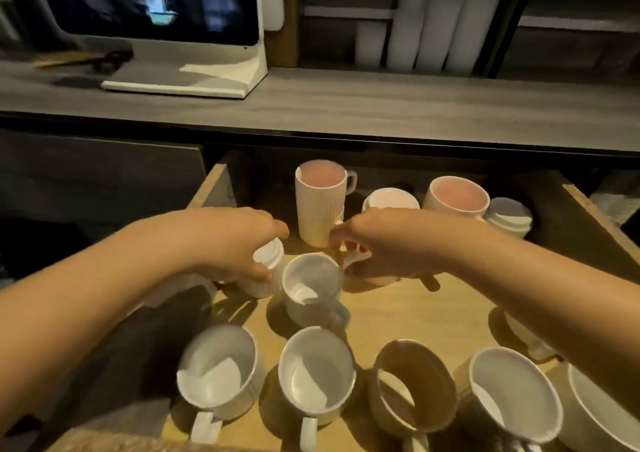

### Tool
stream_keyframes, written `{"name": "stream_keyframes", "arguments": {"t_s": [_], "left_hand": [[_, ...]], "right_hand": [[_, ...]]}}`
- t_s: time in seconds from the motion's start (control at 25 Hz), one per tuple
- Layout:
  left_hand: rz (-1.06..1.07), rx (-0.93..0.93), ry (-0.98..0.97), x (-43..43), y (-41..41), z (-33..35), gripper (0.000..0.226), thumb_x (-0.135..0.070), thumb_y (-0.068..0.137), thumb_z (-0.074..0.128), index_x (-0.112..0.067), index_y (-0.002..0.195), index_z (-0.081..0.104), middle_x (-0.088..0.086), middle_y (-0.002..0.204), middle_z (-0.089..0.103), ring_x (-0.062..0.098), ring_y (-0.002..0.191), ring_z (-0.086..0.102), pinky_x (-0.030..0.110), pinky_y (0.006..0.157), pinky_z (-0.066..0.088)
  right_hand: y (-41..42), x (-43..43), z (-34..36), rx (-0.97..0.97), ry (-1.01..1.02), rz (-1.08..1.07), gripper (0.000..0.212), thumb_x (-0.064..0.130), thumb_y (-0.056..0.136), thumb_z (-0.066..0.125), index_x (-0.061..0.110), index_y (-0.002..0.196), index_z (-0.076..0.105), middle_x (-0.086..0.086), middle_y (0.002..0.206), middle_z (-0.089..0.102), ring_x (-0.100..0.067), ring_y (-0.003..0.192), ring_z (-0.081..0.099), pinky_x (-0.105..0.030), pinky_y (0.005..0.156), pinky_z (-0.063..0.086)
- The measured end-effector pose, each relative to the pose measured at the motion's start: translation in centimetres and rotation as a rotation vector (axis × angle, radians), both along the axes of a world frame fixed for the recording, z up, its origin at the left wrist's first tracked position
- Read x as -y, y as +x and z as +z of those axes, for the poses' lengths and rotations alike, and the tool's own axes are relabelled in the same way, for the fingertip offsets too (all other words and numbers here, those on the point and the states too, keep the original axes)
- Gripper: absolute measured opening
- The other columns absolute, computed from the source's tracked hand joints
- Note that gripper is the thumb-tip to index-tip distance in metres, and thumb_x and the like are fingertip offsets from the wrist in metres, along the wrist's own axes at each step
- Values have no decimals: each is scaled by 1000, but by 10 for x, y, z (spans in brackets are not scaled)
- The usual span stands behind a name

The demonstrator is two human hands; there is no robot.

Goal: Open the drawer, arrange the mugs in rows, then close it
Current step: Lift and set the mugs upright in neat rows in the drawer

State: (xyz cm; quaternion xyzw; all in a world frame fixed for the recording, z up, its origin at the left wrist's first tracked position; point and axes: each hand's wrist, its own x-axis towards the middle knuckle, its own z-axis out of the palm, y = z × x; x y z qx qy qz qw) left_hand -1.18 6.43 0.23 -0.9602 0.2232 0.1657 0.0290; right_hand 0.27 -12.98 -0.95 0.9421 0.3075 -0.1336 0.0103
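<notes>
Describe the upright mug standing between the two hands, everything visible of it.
The mug is pale, glossy and ceramic-looking. It stands upright and empty on the wooden drawer floor, its blurred handle pointing toward the camera and rightward. On its left, the upside-down ribbed cup gripped by the left hand sits against or just beside it; contact is unclear. On its right, the right hand holds a pinkish mug close by.
</notes>
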Motion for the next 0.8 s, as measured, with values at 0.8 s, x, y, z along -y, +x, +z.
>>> {"name": "stream_keyframes", "arguments": {"t_s": [0.8], "left_hand": [[56,-1,50,-27,67,-66,79,-38,69,78,-27,133,33,1,123,50,16,99,50,26,80,48]], "right_hand": [[35,-47,-65,-149,-49,16,55,51,77,65,26,125,52,3,113,64,-20,96,63,-34,82,57]]}}
